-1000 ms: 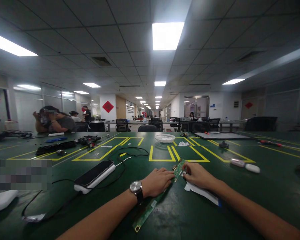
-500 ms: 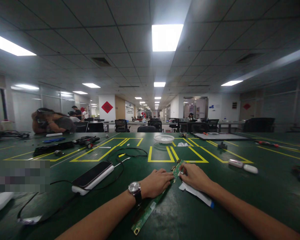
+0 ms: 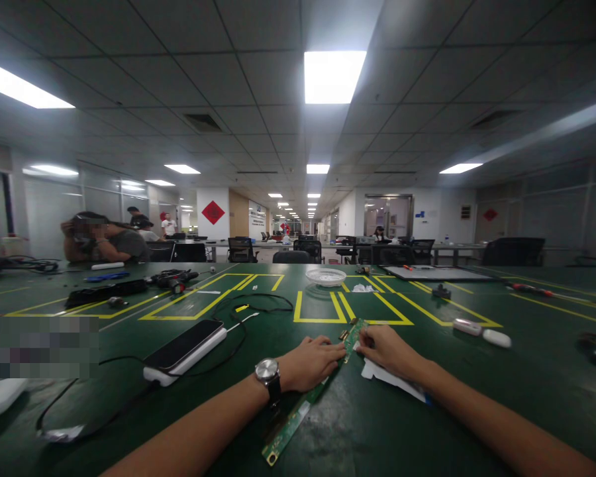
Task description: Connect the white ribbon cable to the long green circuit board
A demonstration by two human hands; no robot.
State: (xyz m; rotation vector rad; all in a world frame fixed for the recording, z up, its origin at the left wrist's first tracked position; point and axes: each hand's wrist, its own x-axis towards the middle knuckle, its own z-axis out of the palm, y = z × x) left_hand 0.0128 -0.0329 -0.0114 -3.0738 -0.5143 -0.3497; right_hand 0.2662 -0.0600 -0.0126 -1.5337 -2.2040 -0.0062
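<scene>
A long, narrow green circuit board lies slantwise on the table, its far end between my two hands. My left hand, with a watch on the wrist, is closed over the board's left edge, fingertips on its upper part. The left thumb is mostly hidden. My right hand is at the board's far right edge, fingers pinched on the end of a white flat ribbon cable. The cable trails under the right wrist toward its blue end. The pinched tip is hidden by the fingers.
A phone on a white power bank with a black cord sits left. Beyond are a white basket, scraps of white paper and a dark tool pouch. White cases lie right. A person leans on the table, far left.
My right hand has curled tighter at the board's edge. The white ribbon cable has shifted slightly right, and its blue end is now mostly under my wrist. The left hand and board stay put.
</scene>
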